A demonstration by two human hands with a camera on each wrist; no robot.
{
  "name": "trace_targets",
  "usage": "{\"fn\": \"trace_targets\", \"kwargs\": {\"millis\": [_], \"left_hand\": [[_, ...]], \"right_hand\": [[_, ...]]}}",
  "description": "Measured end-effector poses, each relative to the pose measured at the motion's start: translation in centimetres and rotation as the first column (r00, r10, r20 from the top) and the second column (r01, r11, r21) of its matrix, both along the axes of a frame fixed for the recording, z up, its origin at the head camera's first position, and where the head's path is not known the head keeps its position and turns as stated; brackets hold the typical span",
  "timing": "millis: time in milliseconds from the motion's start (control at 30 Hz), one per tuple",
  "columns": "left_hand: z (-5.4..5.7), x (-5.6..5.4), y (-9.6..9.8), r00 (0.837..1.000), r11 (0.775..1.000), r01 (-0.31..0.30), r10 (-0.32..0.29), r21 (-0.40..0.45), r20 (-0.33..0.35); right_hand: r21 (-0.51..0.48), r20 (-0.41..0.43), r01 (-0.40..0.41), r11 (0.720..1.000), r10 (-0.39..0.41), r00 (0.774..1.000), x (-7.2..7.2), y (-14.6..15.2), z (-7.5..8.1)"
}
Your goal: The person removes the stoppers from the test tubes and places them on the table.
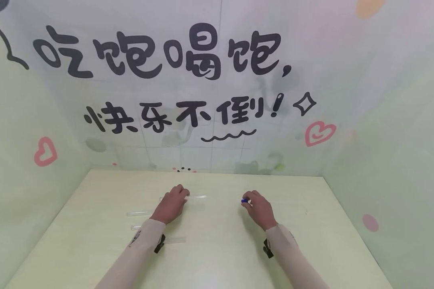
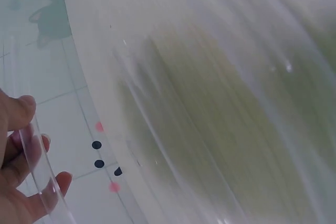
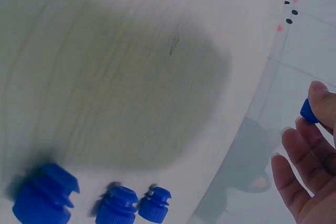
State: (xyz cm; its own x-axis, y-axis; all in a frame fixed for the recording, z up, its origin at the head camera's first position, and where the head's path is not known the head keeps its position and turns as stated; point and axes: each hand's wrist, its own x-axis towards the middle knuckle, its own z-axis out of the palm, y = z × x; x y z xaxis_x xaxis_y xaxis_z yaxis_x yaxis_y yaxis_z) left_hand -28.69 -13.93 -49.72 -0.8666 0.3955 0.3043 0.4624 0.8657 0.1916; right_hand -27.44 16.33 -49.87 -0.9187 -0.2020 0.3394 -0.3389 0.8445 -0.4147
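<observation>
My left hand (image 1: 172,204) grips a clear plastic tube (image 1: 198,197), thumb on one side and fingers on the other. In the left wrist view this tube (image 2: 43,177) stretches lengthwise through the fingers. Further clear tubes lie on the table around my left forearm: one tube (image 1: 137,213) sticks out left of the wrist, another tube (image 1: 135,227) below it, and a third tube (image 1: 176,240) to the right of the sleeve. My right hand (image 1: 261,209) pinches a small blue cap (image 3: 309,111) between thumb and index finger, its other fingers spread loosely. Tube and cap are apart.
Three blue ribbed caps stand on the table in the right wrist view, a near cap (image 3: 44,196), a middle cap (image 3: 116,205) and a far cap (image 3: 155,204). The pale table (image 1: 217,265) meets a printed backdrop (image 1: 217,156) behind and side walls.
</observation>
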Motion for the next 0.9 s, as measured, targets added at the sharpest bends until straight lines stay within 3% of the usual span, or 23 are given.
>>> {"fn": "trace_targets", "kwargs": {"millis": [200,433,900], "left_hand": [[0.1,-0.9,-1.2,0.995,1.000,0.025,-0.026,-0.018,-0.099],[-0.8,-2.2,-2.8,0.991,0.999,-0.029,0.026,-0.022,-0.128],[-2.5,-4.1,-6.7,0.997,0.995,-0.075,0.074,-0.058,-0.021]], "right_hand": [[0.013,0.019,0.038,0.999,-0.039,0.999,-0.5,0.8,0.0],[0.065,-0.016,0.088,0.994,-0.087,0.996,-1.1,2.4,-0.5],[0.174,0.078,0.151,0.973,-0.167,0.983,-2.3,5.5,-1.3]]}}
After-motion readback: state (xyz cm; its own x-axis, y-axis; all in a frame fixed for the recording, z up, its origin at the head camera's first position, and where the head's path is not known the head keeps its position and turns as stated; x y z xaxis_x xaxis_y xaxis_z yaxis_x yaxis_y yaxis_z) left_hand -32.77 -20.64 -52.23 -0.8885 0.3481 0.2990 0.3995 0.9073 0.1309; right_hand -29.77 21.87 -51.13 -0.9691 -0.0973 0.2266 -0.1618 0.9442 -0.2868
